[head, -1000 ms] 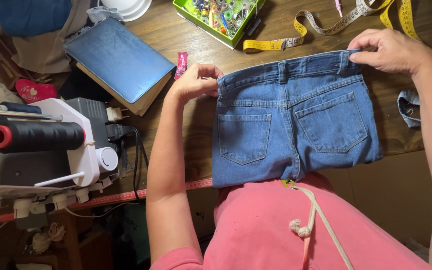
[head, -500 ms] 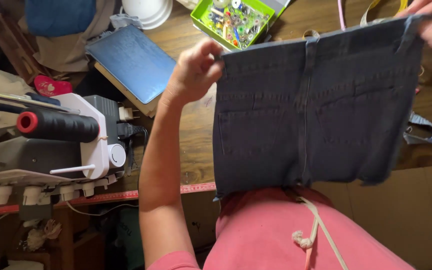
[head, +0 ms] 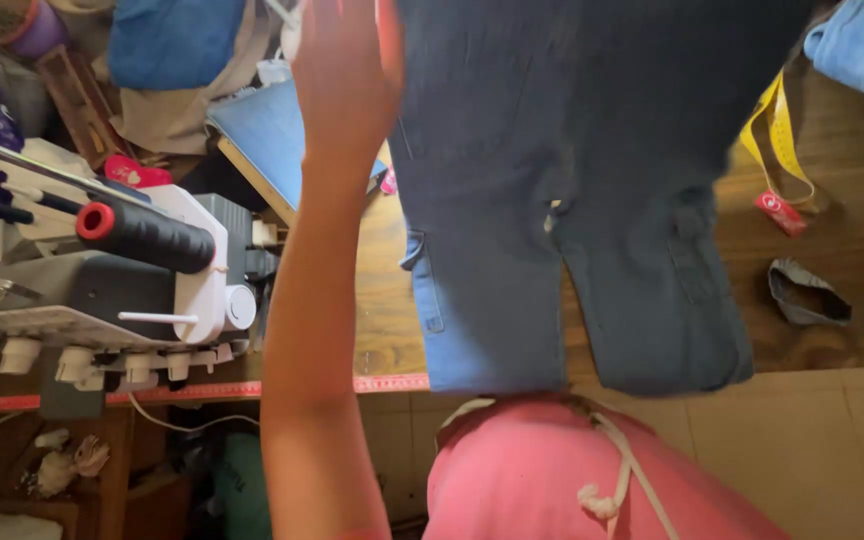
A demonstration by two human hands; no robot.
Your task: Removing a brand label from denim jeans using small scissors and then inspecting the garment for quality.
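The left hand [head: 344, 62] is raised near the top of the view, forearm running straight up from below, its fingers closed on the upper left edge of a small pair of dark blue denim jeans [head: 562, 200]. The jeans hang down from that hand in front of the camera, both short legs dangling side by side and reaching just above the person's pink drawstring garment [head: 592, 480]. The right hand is almost wholly out of view at the top right corner, so its grip cannot be told, though the jeans' upper right edge leads up towards it. Behind the hanging jeans lies the brown wooden tabletop [head: 832, 250]. Just beside the left wrist, on its outer side, rests a blue flat hardcover book [head: 272, 135]; lower and further out stands a white and grey sewing machine with a black, red-tipped roller [head: 142, 270]. Across from the left hand, past the jeans, a yellow tape measure [head: 777, 140] trails over the table near a scrap of grey cloth [head: 807, 295].
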